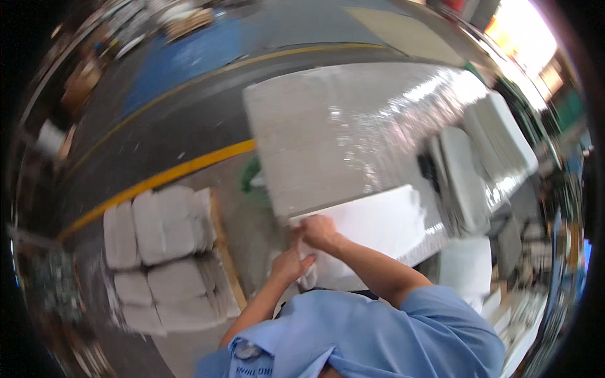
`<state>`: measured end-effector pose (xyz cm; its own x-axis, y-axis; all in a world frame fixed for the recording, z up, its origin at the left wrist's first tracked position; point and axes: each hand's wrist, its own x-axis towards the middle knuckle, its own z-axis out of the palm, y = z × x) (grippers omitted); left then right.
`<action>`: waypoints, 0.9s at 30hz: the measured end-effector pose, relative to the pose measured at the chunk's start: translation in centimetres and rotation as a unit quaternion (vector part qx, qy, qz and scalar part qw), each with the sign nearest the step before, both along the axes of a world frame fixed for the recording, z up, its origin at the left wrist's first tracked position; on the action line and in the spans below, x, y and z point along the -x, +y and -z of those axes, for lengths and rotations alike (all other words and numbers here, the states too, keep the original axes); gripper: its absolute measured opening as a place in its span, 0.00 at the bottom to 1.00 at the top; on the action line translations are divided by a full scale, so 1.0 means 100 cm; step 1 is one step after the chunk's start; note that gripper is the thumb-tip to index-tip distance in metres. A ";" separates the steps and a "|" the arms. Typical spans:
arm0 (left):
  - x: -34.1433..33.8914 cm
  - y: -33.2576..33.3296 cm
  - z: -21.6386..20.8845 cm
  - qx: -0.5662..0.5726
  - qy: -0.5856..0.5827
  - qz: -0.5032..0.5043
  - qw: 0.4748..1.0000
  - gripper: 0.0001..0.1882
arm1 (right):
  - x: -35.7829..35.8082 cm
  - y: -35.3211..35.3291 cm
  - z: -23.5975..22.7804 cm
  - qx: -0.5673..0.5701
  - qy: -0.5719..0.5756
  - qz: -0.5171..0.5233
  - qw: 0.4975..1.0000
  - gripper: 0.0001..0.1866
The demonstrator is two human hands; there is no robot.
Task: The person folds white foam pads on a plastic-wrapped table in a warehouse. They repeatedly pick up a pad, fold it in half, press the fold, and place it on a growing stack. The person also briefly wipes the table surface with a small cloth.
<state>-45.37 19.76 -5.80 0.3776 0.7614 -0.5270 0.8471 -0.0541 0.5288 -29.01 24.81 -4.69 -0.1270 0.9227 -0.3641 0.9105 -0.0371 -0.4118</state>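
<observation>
Smooth white sheet (378, 223), wavy at right edge, is touched at left by bent right hand (319, 232) and left hand (289, 264) — pinching cannot be told; beyond, shiny film (353, 120) is spread wide.

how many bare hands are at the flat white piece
2: the right hand at the upper-left corner of the flat white piece, and the left hand lower down, along its left edge. Both show, though some fingers are hidden.
</observation>
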 end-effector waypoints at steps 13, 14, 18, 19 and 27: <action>-0.021 0.019 -0.019 -0.024 0.083 0.103 0.991 0.62 | -0.083 -0.034 0.002 -0.150 0.354 0.338 0.859 0.25; -0.021 0.020 -0.019 -0.012 0.089 0.105 0.990 0.63 | -0.108 -0.047 0.002 -0.159 0.359 0.359 0.847 0.24; -0.025 0.029 -0.020 0.017 0.062 0.123 0.990 0.67 | -0.248 -0.093 -0.009 -0.261 0.120 0.489 0.823 0.24; -0.025 0.032 -0.017 0.021 0.043 0.130 0.990 0.69 | -0.282 -0.100 -0.017 -0.213 0.016 0.514 0.831 0.30; -0.028 0.031 -0.015 0.041 0.022 0.106 0.993 0.72 | -0.335 -0.079 -0.004 -0.051 -0.062 0.296 0.952 0.29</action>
<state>-42.61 22.87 -4.30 0.4995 0.6213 -0.6037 0.8439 -0.1917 0.5010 4.51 16.89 -4.31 0.4645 0.8501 -0.2480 0.7836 -0.5250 -0.3321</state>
